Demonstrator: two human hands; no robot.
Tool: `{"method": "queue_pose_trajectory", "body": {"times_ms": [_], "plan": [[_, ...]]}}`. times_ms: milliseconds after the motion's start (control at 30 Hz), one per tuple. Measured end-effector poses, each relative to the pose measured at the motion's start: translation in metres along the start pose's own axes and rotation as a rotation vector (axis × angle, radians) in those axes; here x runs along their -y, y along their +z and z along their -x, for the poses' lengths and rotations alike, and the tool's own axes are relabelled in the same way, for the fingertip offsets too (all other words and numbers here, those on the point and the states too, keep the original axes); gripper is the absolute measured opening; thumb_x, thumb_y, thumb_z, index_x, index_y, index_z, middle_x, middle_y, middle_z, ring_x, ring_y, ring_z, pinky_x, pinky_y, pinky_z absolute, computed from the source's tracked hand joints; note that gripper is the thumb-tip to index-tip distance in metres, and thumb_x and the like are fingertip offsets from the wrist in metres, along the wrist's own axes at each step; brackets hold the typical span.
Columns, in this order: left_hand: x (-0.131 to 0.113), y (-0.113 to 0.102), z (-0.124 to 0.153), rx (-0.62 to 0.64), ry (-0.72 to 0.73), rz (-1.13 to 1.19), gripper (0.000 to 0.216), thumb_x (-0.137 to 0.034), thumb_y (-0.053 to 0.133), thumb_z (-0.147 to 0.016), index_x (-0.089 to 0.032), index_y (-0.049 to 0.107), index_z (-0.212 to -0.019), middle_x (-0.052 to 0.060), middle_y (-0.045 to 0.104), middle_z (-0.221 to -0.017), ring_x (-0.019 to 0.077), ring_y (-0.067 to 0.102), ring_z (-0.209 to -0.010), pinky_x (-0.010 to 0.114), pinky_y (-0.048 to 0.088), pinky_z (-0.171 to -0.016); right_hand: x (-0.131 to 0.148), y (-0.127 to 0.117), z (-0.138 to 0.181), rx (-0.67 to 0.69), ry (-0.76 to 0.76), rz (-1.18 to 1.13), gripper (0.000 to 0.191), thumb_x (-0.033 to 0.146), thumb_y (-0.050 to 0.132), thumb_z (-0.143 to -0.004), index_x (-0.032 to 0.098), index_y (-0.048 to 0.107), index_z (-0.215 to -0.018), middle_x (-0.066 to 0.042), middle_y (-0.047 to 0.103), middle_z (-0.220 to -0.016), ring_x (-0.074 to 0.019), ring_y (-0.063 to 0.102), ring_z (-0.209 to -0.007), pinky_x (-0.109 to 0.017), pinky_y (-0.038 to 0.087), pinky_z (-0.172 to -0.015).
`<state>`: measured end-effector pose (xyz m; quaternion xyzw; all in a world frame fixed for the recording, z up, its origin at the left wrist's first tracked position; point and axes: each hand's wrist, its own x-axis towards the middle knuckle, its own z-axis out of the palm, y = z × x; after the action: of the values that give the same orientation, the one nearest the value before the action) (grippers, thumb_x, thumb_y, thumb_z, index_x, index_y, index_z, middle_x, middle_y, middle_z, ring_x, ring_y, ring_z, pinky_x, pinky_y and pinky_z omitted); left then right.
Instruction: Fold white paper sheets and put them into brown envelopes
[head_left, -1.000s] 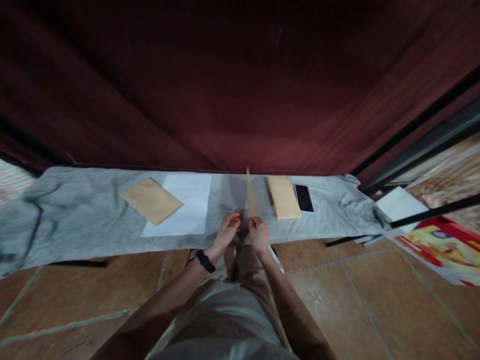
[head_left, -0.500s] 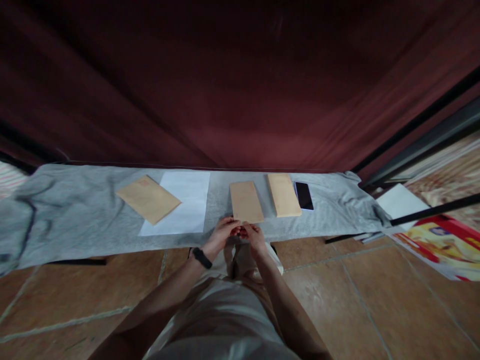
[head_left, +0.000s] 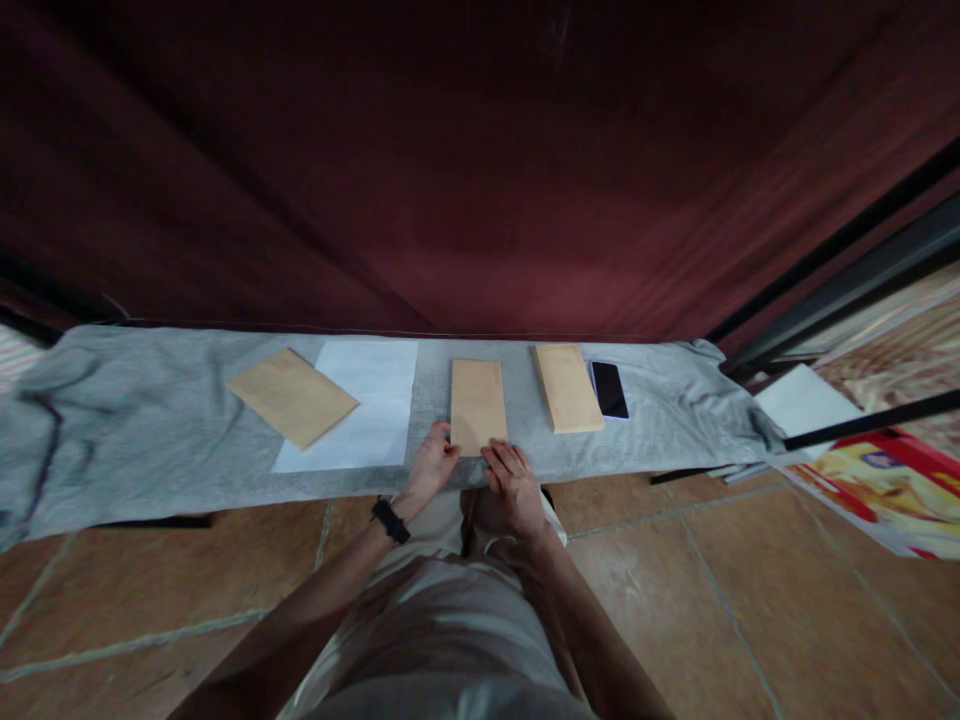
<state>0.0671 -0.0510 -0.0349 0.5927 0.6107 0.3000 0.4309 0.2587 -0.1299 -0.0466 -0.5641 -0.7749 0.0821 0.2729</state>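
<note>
From left to right: one skewed envelope (head_left: 289,395) overlapped one white sheet (head_left: 381,400); the left hand (head_left: 432,463) touched the near left corner of one central envelope (head_left: 478,402), grip undeterminable. This lay flat on grey cloth (head_left: 165,440), long axis pointing straight away from the person. The right hand's (head_left: 515,485) outstretched fingers covered its near right corner. One brown stack (head_left: 570,390) and one phone (head_left: 610,390) followed.

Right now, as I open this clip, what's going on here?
A person has both hands at the near edge of a brown envelope lying on a gray cloth. The left hand is at its near left corner, the right hand at its near right. To the left, another envelope lies partly over white paper; to the right, a brown stack sits beside a phone.
</note>
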Motion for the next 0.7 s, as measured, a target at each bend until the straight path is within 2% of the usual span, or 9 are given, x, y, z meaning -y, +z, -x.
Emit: {"method": "queue_pose_trajectory", "body": {"times_ms": [167, 267, 400, 467, 600, 700], "plan": [[0.003, -0.009, 0.005, -0.006, 0.093, -0.347, 0.038, -0.026, 0.061, -0.089, -0.021, 0.057, -0.127, 0.001, 0.067, -0.074, 0.0216, 0.067, -0.069, 0.030, 0.049, -0.068, -0.008, 0.004, 0.004, 0.021, -0.027, -0.003, 0.046, 0.024, 0.044, -0.106, 0.022, 0.051, -0.151, -0.009, 0.054, -0.154, -0.0224, 0.048, -0.144, -0.047, 0.037, -0.123], [0.002, -0.013, -0.004, -0.034, 0.246, -0.410, 0.030, -0.028, 0.051, -0.097, -0.021, 0.062, -0.124, 0.008, 0.072, -0.095, 0.0252, 0.070, -0.091, 0.036, 0.053, -0.084, -0.010, 0.006, 0.005, 0.021, -0.033, -0.018, 0.046, 0.024, 0.044, -0.106, 0.021, 0.050, -0.151, -0.010, 0.054, -0.155, -0.0223, 0.048, -0.144, -0.047, 0.036, -0.123], [-0.002, -0.009, -0.043, -0.052, 0.526, -0.416, 0.040, -0.029, 0.039, -0.102, -0.018, 0.060, -0.135, 0.015, 0.063, -0.136, 0.0277, 0.058, -0.129, 0.044, 0.045, -0.112, -0.011, 0.006, 0.004, 0.006, -0.026, -0.043, 0.045, 0.023, 0.046, -0.105, 0.023, 0.053, -0.149, -0.009, 0.056, -0.152, -0.0219, 0.050, -0.142, -0.047, 0.038, -0.122], [-0.005, -0.005, -0.069, -0.031, 0.591, -0.462, 0.046, -0.030, 0.038, -0.103, -0.016, 0.054, -0.144, 0.014, 0.054, -0.150, 0.0268, 0.047, -0.143, 0.044, 0.038, -0.120, -0.012, 0.007, 0.004, -0.008, -0.024, -0.058, 0.045, 0.022, 0.047, -0.104, 0.023, 0.055, -0.148, -0.008, 0.057, -0.151, -0.0219, 0.051, -0.142, -0.047, 0.039, -0.121], [-0.015, 0.003, -0.118, 0.043, 0.621, -0.600, 0.054, -0.032, 0.035, -0.104, -0.010, 0.047, -0.151, 0.015, 0.045, -0.160, 0.0269, 0.034, -0.152, 0.046, 0.024, -0.127, -0.013, 0.009, 0.004, -0.031, -0.021, -0.071, 0.044, 0.020, 0.048, -0.102, 0.023, 0.057, -0.145, -0.008, 0.059, -0.149, -0.0220, 0.051, -0.141, -0.046, 0.040, -0.121], [-0.025, 0.009, -0.142, 0.109, 0.654, -0.701, 0.059, -0.037, 0.033, -0.104, -0.009, 0.041, -0.155, 0.015, 0.039, -0.164, 0.0266, 0.028, -0.155, 0.045, 0.017, -0.129, -0.014, 0.012, 0.004, -0.035, -0.024, -0.077, 0.045, 0.019, 0.049, -0.101, 0.023, 0.057, -0.146, -0.008, 0.059, -0.149, -0.0225, 0.052, -0.141, -0.045, 0.040, -0.120]]}}
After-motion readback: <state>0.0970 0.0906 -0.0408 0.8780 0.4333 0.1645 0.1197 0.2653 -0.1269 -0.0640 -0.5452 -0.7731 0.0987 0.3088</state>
